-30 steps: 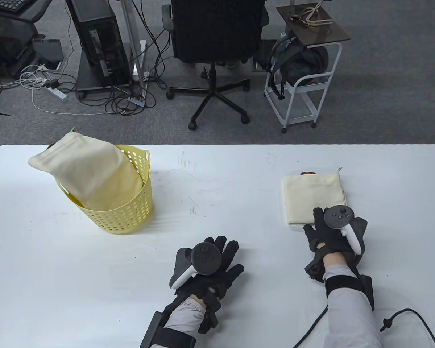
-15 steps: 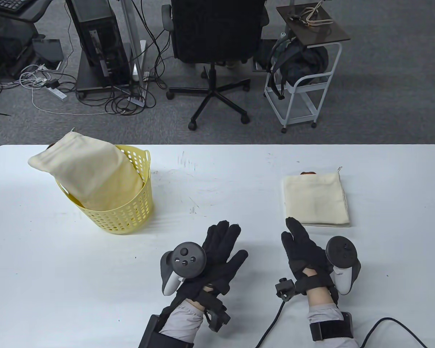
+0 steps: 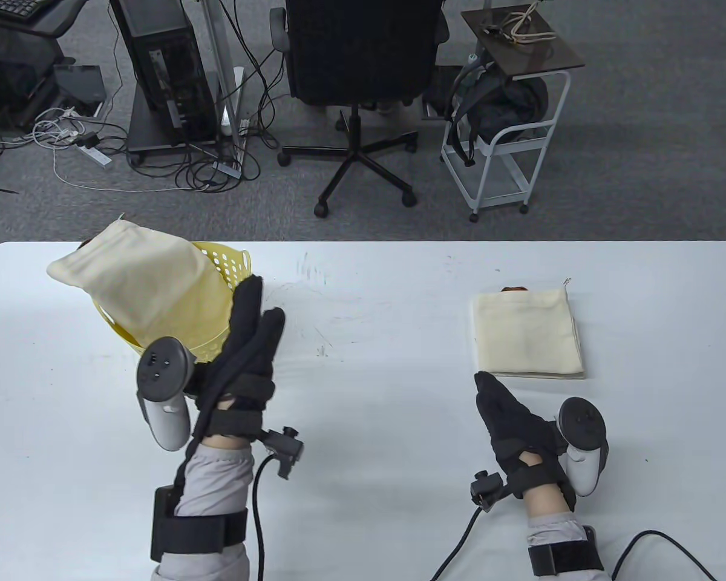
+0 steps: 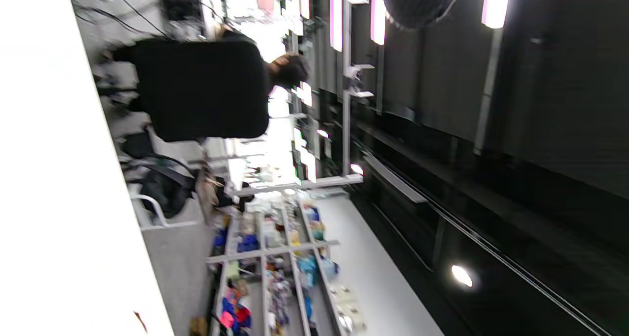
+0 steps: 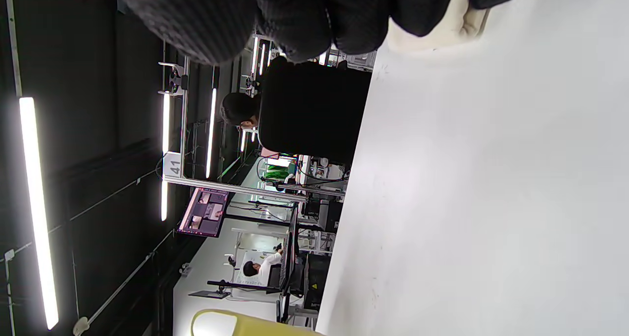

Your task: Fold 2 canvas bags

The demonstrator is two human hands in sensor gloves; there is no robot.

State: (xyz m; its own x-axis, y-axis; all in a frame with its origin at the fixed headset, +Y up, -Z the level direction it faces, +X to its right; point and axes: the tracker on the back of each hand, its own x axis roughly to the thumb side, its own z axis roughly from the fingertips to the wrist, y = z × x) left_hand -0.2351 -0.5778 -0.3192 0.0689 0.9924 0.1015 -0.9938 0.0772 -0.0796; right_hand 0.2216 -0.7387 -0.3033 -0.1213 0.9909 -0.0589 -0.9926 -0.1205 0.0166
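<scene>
Only 1 piece of writing can be read: the number 41 on a white tag fixed to a metal frame in the right wrist view; neither canvas bag shows a brand or label.

On the white surface (image 3: 369, 387) 1 folded canvas bag (image 3: 527, 333) lies flat at the right, with a small brown thing showing at its far edge. The other canvas bag (image 3: 142, 284) is unfolded and stuffed into the yellow basket (image 3: 230, 260) at the left, bulging out over the basket's rim. Beyond the surface stand a black office chair (image 3: 360, 48), a white cart (image 3: 502, 151) with a dark backpack in it, and a computer tower (image 3: 163, 66) among loose cables on the carpet.

The left hand (image 3: 245, 357) is raised in front of the basket with fingers stretched straight, holding nothing, and it covers much of the basket's near side. The right hand (image 3: 511, 420) rests near the folded canvas bag's near edge, fingers extended, released and empty; its fingertips point at the bag's near left corner, just short of it.

Compared with 0.5 s ago, the left hand has swung from the middle of the surface up and left to the basket, and its tracker now faces left. The right hand has barely shifted, and both bags lie as before.
</scene>
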